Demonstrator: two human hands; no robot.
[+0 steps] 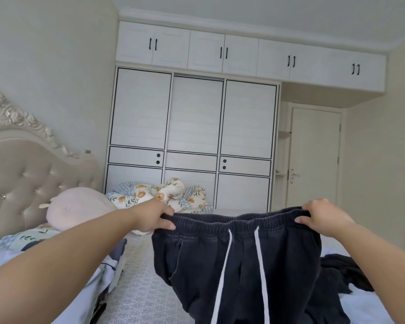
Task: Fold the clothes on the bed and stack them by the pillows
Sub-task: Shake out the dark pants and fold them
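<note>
Dark navy trousers with an elastic waistband and two white drawstrings hang in the air above the bed. My left hand grips the waistband's left end and my right hand grips its right end, stretching it flat. The legs drop out of view at the bottom. A pink round pillow lies by the tufted headboard at the left. More clothes lie on the bed: light blue and white pieces under my left arm, a dark garment at the right.
A crumpled floral quilt sits at the bed's far side. Behind it stands a white wardrobe with sliding doors, and a closed door is at the right. The bed has a grey patterned sheet.
</note>
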